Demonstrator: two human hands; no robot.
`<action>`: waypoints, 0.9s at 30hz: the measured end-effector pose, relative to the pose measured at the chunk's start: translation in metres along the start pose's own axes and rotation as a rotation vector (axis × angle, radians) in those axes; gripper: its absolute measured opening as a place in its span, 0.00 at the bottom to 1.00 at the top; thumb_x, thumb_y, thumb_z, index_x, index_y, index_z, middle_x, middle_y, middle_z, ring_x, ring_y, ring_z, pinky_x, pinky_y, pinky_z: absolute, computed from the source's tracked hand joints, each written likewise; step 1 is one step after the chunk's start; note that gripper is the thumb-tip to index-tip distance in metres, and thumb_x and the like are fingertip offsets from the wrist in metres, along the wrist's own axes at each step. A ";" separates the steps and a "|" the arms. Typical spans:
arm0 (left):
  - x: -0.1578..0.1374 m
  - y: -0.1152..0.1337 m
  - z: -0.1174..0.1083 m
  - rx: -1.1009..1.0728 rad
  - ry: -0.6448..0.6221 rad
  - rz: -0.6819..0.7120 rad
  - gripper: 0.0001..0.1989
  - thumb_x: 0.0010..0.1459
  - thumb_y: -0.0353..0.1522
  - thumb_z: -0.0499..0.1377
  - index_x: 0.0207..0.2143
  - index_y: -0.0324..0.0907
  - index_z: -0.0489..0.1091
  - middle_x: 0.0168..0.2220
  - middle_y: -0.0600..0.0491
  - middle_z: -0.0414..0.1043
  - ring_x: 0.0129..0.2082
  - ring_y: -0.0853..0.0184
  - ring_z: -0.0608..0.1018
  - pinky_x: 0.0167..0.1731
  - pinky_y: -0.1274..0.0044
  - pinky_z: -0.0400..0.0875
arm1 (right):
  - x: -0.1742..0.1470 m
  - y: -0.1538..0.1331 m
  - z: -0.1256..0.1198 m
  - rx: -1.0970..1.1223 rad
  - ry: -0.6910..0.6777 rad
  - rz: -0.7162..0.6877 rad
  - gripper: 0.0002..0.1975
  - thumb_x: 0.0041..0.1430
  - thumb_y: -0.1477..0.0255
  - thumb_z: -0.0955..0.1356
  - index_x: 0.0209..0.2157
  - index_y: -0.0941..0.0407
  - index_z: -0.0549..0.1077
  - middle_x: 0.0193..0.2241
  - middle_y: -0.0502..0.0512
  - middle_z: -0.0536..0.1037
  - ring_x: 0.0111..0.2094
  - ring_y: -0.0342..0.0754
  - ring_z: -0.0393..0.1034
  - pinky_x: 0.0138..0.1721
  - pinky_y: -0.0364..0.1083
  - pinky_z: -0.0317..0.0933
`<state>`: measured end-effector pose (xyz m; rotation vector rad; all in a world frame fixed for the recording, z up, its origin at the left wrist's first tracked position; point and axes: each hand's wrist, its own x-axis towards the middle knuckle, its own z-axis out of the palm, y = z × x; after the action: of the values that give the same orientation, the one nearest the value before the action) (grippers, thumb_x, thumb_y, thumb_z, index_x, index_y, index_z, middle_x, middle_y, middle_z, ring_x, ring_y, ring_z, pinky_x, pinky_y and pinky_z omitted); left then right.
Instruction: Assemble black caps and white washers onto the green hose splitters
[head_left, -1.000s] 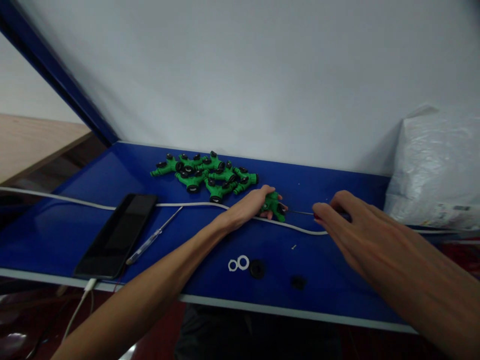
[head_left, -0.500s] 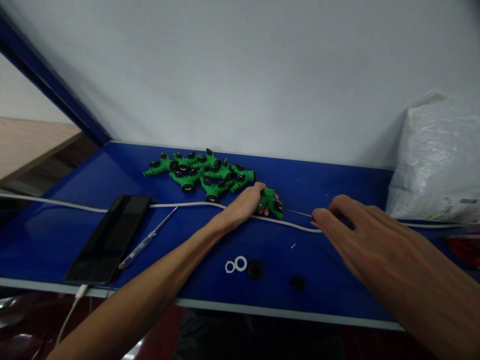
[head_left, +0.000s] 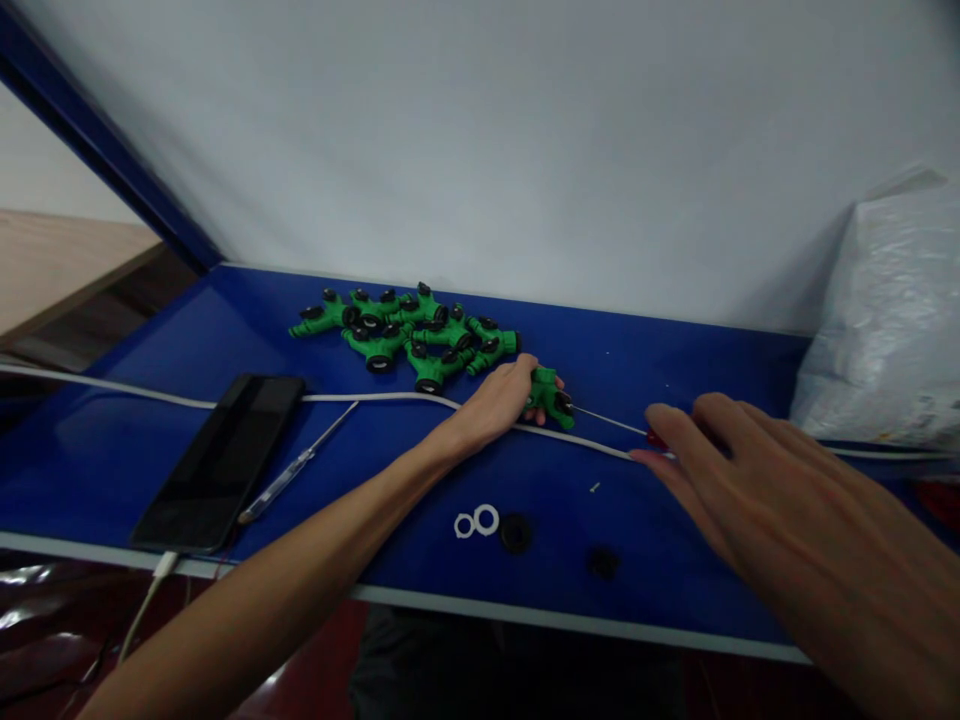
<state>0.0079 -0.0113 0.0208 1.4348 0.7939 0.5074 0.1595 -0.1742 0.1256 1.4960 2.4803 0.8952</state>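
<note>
My left hand (head_left: 501,398) is closed round a green Y-shaped hose splitter (head_left: 551,397) with dark fittings, held just above the blue table. In my right hand (head_left: 739,470) is a screwdriver (head_left: 609,420), gripped by its red handle between thumb and fingers. Its thin metal shaft points left, and the tip meets the dark part of the splitter. Between the hands and the table's front edge lie a small screw (head_left: 595,487), a smaller white ring (head_left: 464,525), a larger white ring (head_left: 486,519), a black ring (head_left: 515,533) and a small black part (head_left: 602,562).
Several green splitters (head_left: 379,345) lie grouped by the wall. A white cable (head_left: 367,397) crosses the table, passing under my left hand. To the left are a phone (head_left: 221,465) with a charging cable and a clear-handled screwdriver (head_left: 279,485). A plastic-wrapped package (head_left: 892,320) stands at right.
My right hand has drawn slightly right, and more of the screwdriver's shaft and its red handle show. The camera view has shifted a little. My left hand keeps hold of the splitter.
</note>
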 end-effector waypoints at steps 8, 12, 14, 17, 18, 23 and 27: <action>0.000 -0.001 0.001 -0.005 -0.007 0.000 0.28 0.67 0.41 0.41 0.39 0.35 0.78 0.23 0.50 0.73 0.27 0.63 0.74 0.34 0.73 0.68 | 0.000 -0.008 -0.003 0.053 0.023 0.078 0.21 0.55 0.89 0.55 0.41 0.62 0.73 0.30 0.65 0.76 0.25 0.57 0.76 0.26 0.53 0.73; 0.000 0.001 0.002 -0.030 -0.004 -0.016 0.27 0.66 0.40 0.41 0.37 0.37 0.77 0.21 0.51 0.71 0.26 0.64 0.73 0.32 0.73 0.67 | 0.003 -0.009 -0.004 0.036 0.034 0.078 0.19 0.56 0.88 0.55 0.40 0.64 0.74 0.31 0.68 0.75 0.26 0.59 0.74 0.26 0.56 0.72; 0.000 0.001 0.002 -0.018 -0.001 -0.021 0.26 0.66 0.40 0.41 0.37 0.37 0.77 0.21 0.51 0.71 0.26 0.64 0.73 0.32 0.74 0.67 | 0.005 -0.008 -0.003 0.039 0.032 0.060 0.20 0.56 0.88 0.56 0.44 0.67 0.73 0.31 0.68 0.75 0.27 0.57 0.74 0.26 0.53 0.71; 0.001 0.000 0.002 -0.007 0.005 -0.031 0.26 0.66 0.40 0.41 0.40 0.36 0.76 0.22 0.51 0.72 0.26 0.64 0.73 0.31 0.74 0.67 | 0.006 -0.005 -0.003 0.078 0.017 0.047 0.24 0.54 0.90 0.57 0.50 0.67 0.71 0.34 0.66 0.75 0.29 0.54 0.74 0.28 0.48 0.70; 0.001 0.000 0.002 -0.009 0.004 -0.034 0.26 0.66 0.40 0.41 0.40 0.36 0.76 0.22 0.51 0.73 0.26 0.64 0.73 0.31 0.74 0.67 | 0.007 -0.004 -0.004 0.088 0.013 0.055 0.23 0.54 0.90 0.57 0.48 0.65 0.71 0.34 0.65 0.74 0.29 0.53 0.74 0.28 0.47 0.69; 0.000 0.002 0.003 -0.059 0.002 -0.059 0.26 0.66 0.42 0.43 0.39 0.36 0.77 0.22 0.50 0.73 0.25 0.64 0.73 0.31 0.74 0.68 | 0.006 -0.004 -0.004 0.095 0.008 0.046 0.20 0.55 0.90 0.56 0.40 0.61 0.72 0.33 0.63 0.73 0.27 0.53 0.73 0.28 0.48 0.69; 0.001 0.002 0.003 -0.060 0.008 -0.067 0.27 0.66 0.43 0.44 0.40 0.35 0.77 0.24 0.49 0.74 0.25 0.64 0.73 0.32 0.73 0.67 | 0.005 -0.007 -0.002 0.026 0.003 0.073 0.18 0.58 0.87 0.57 0.42 0.64 0.74 0.33 0.67 0.75 0.27 0.57 0.73 0.27 0.53 0.71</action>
<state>0.0109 -0.0128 0.0222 1.3474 0.8238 0.4823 0.1511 -0.1732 0.1242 1.6046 2.4627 0.8811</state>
